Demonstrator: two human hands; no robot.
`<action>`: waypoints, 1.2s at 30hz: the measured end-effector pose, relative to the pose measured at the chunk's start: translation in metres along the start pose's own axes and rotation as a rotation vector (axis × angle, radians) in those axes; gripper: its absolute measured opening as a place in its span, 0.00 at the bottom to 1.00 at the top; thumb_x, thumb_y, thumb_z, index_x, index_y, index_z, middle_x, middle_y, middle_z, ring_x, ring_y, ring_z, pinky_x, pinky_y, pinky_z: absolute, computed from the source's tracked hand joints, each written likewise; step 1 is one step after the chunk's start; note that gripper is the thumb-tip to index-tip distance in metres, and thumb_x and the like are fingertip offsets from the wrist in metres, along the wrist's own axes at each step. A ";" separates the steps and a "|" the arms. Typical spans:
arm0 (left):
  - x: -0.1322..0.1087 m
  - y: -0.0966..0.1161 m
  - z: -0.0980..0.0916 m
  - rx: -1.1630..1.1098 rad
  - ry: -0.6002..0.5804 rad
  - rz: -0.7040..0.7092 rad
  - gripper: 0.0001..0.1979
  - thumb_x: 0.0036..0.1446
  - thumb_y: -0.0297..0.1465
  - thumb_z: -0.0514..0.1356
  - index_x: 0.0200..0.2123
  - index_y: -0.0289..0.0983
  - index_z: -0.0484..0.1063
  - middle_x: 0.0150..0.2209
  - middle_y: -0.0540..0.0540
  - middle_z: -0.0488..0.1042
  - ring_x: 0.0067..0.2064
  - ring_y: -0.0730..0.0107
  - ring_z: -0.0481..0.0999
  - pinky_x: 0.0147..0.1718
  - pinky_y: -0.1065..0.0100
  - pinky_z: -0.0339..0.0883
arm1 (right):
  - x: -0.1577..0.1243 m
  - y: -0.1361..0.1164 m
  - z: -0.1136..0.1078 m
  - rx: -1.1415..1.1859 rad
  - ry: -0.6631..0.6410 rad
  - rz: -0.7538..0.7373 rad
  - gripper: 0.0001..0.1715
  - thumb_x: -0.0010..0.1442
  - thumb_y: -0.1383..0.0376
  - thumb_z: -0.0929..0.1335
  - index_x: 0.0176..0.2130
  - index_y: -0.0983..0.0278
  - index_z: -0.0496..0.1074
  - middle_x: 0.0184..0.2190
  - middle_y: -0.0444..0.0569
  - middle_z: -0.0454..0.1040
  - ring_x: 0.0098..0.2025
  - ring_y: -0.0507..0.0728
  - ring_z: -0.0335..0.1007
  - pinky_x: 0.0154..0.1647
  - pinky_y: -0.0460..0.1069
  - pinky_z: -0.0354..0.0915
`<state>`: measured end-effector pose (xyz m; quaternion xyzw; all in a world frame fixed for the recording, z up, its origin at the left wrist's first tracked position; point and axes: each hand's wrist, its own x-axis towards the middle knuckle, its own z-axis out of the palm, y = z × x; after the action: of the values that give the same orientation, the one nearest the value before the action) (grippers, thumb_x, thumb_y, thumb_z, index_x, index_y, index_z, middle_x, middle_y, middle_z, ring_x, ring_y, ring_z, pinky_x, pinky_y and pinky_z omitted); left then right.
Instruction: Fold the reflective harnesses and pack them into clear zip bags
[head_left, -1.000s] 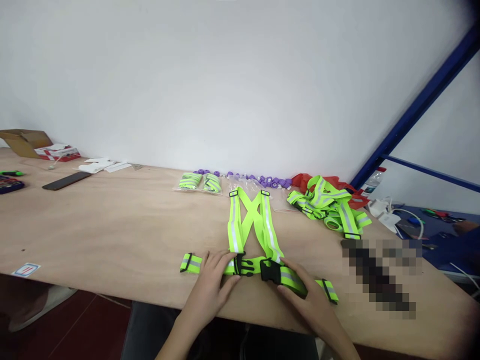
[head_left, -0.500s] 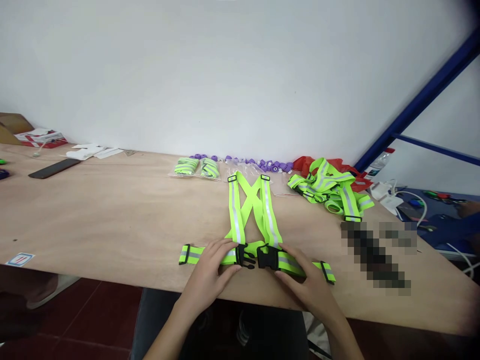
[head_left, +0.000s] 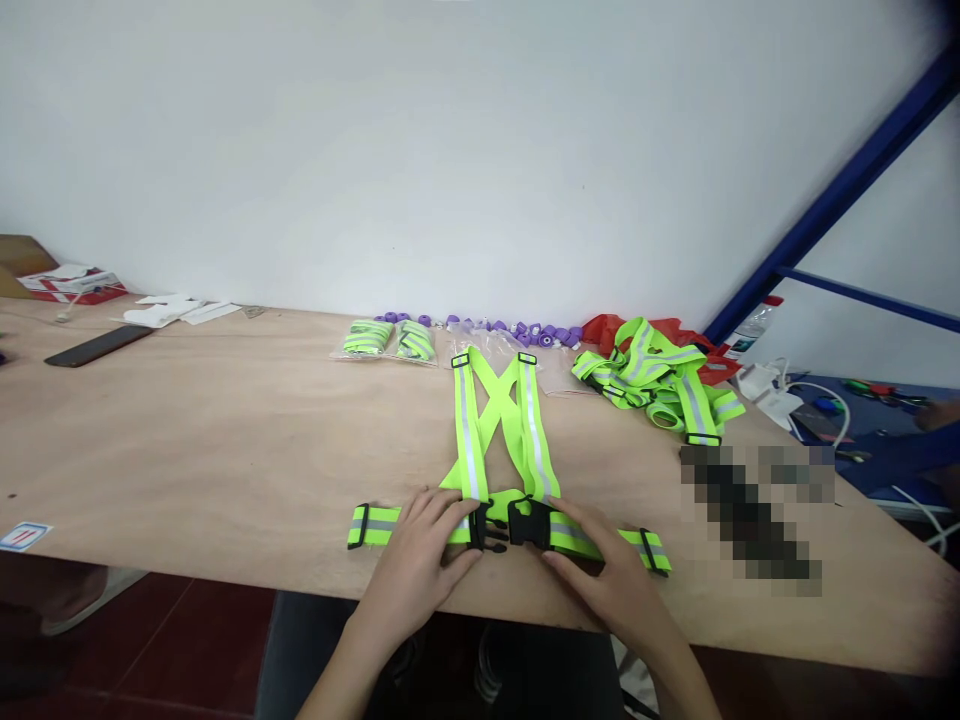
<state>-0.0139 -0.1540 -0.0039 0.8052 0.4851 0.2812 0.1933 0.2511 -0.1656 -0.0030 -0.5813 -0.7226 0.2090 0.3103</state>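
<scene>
A neon-green reflective safety vest (head_left: 533,425) of elastic straps with silver stripes lies on the table in front of me, its shoulder straps crossing at the back. My left hand (head_left: 420,550) grips the waist strap at the black pronged buckle half (head_left: 478,526), fingers over the top and thumb below. My right hand (head_left: 611,560) holds the other waist strap by the black socket buckle half (head_left: 529,523), between thumb and fingers. A small gap separates the two halves, prongs facing the socket. Slider-adjusted strap ends stick out beyond both hands.
Two bagged green vests (head_left: 367,338) and purple rolls (head_left: 551,335) lie along the wall. To the right are a tangled vest pile (head_left: 637,370), red plastic (head_left: 660,330) and a pixelated dark item (head_left: 750,515). A black phone-like slab (head_left: 97,346) rests left on the wooden table (head_left: 225,450).
The view has shifted slightly. Both hands keep their places at the buckle halves, which sit marginally closer together. Nothing has been let go or newly taken.
</scene>
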 end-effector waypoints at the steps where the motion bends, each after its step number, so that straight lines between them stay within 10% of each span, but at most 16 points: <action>1: 0.000 0.000 0.000 0.003 0.000 0.003 0.21 0.60 0.31 0.64 0.56 0.46 0.69 0.55 0.44 0.72 0.58 0.52 0.68 0.58 0.47 0.64 | 0.000 0.000 0.000 0.002 -0.007 0.002 0.24 0.61 0.57 0.69 0.57 0.53 0.71 0.56 0.48 0.75 0.58 0.63 0.71 0.57 0.56 0.70; 36: 0.002 0.008 0.012 -0.184 0.167 -0.074 0.14 0.60 0.37 0.64 0.50 0.46 0.76 0.53 0.43 0.77 0.57 0.53 0.74 0.55 0.52 0.71 | -0.013 0.036 0.015 0.110 0.240 0.010 0.28 0.62 0.54 0.69 0.60 0.56 0.68 0.58 0.51 0.73 0.60 0.64 0.68 0.60 0.57 0.68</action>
<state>-0.0002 -0.1563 -0.0074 0.7393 0.5009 0.3835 0.2356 0.2687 -0.1689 -0.0403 -0.5877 -0.6647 0.1789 0.4251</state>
